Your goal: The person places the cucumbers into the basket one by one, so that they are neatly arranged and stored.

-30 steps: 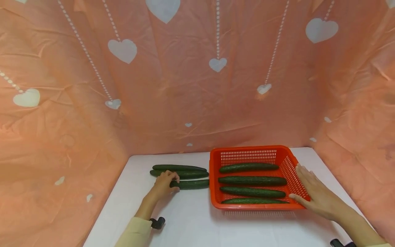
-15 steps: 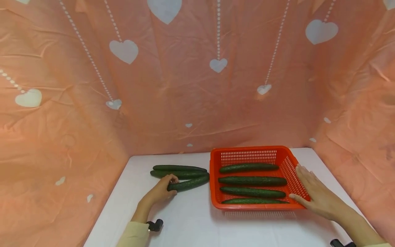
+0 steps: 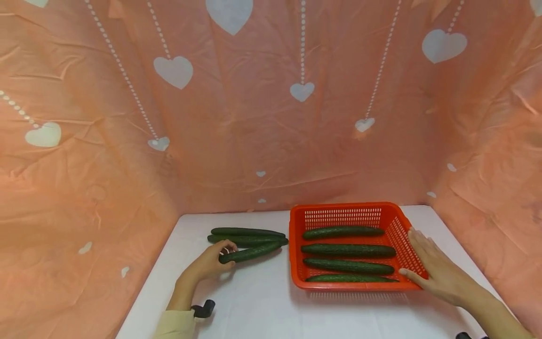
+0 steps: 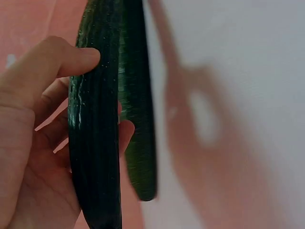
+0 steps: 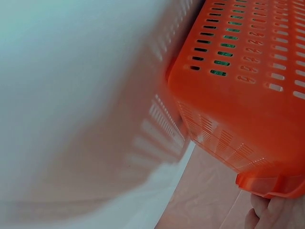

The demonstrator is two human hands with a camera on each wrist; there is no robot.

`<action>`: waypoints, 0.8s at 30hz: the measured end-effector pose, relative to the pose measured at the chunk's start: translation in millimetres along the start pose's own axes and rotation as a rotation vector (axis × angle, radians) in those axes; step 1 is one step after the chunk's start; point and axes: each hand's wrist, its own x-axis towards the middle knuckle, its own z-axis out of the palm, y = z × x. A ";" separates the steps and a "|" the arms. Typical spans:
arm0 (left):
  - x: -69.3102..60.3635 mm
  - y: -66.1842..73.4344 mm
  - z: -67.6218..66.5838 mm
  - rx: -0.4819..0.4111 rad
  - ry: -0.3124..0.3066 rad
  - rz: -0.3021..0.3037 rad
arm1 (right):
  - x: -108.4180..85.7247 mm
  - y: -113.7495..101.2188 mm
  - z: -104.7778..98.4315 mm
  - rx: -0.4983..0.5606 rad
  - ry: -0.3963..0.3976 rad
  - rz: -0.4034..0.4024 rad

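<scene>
Cucumber [image 3: 255,253], dark green and ridged, sits near one end in the grip of the left hand [image 3: 205,261]. The left wrist view shows the thumb [image 4: 87,59] laid across it and the other fingers curled round behind. It slants away to the right, its far end by the right end of the nearer loose cucumber [image 3: 235,240]; whether the two touch cannot be told. A farther loose cucumber [image 3: 249,232] lies alongside that one on the white table [image 3: 245,315].

Just to the right stands a red slotted basket [image 3: 293,263]. Inside, four cucumbers lie crosswise in a row: the backmost [image 3: 343,231], the second [image 3: 347,250], the third [image 3: 348,266] and the nearest [image 3: 345,278], which is partly hidden by the front rim.

The right hand [image 3: 444,275] has a wide grip, its fingers straight along the basket's right side and its thumb spread towards the near corner. Peach cloth [image 3: 237,141] with white hearts hangs behind.
</scene>
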 end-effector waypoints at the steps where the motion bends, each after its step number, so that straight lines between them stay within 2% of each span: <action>1: -0.5 1.9 -2.9 0.007 0.001 -0.003 | -0.6 0.2 0.4 -0.002 0.000 0.000; 11: -2.7 22.6 -29.5 0.035 0.070 -0.039 | -0.8 2.6 4.8 -0.006 0.019 -0.033; 18: 7.8 40.1 -39.4 0.034 0.139 0.017 | 1.3 3.0 3.8 -0.009 0.028 -0.037; 24: 23.4 61.4 -40.4 0.050 0.136 0.072 | 1.0 4.6 4.1 -0.013 0.029 -0.037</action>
